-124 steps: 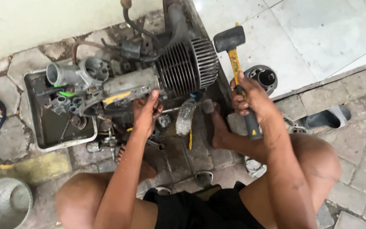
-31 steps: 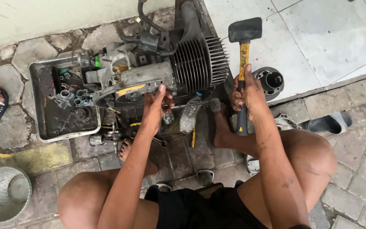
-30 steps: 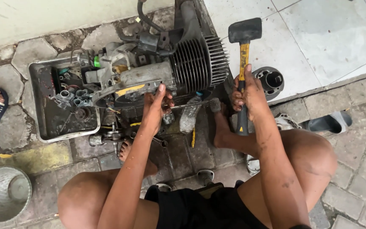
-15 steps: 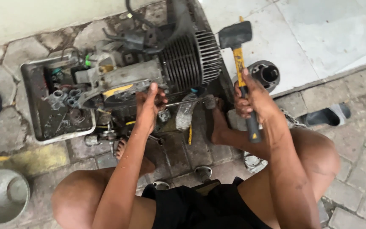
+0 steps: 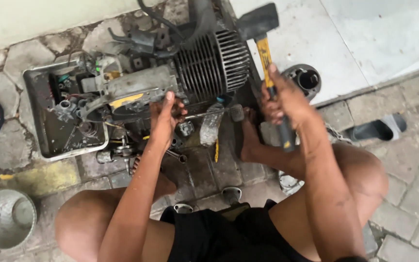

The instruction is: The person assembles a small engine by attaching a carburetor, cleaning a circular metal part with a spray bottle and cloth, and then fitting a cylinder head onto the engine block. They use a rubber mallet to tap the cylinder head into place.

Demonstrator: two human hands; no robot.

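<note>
Hammer raised beside a finned engine

The finned engine [image 5: 170, 82] lies on the paving, partly over a metal tray [image 5: 42, 136]. The right hand [image 5: 284, 99] has its fingers wrapped around the hammer [image 5: 267, 53]; the left hand [image 5: 166, 114] curls its fingers against the engine casing.

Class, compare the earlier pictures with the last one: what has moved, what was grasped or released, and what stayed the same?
The hammer has tilted a little, its head swinging left toward the finned cylinder. Nothing was picked up or let go. The right hand still grips the handle, the left hand still rests on the engine casing, and the parts tray is unmoved.
</note>
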